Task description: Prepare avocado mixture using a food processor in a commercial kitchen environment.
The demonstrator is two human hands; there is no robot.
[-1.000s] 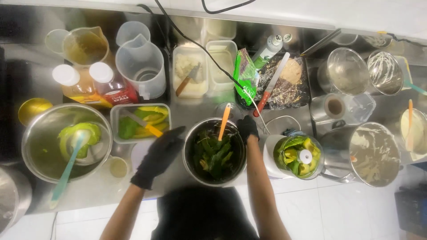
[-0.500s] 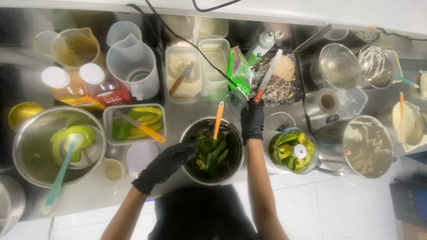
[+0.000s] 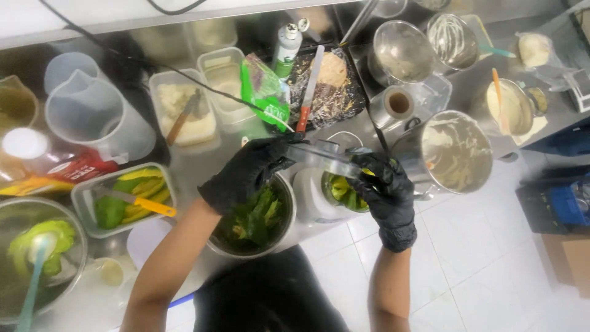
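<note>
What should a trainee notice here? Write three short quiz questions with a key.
1. True or false: the left hand and right hand, both in black gloves, hold a clear lid between them.
2. What fills the metal pot under the left hand? A: leafy greens. B: white cream. C: rice.
3. What colour is the handle of the knife in the clear container?
Key: 1 true; 2 A; 3 yellow.
</note>
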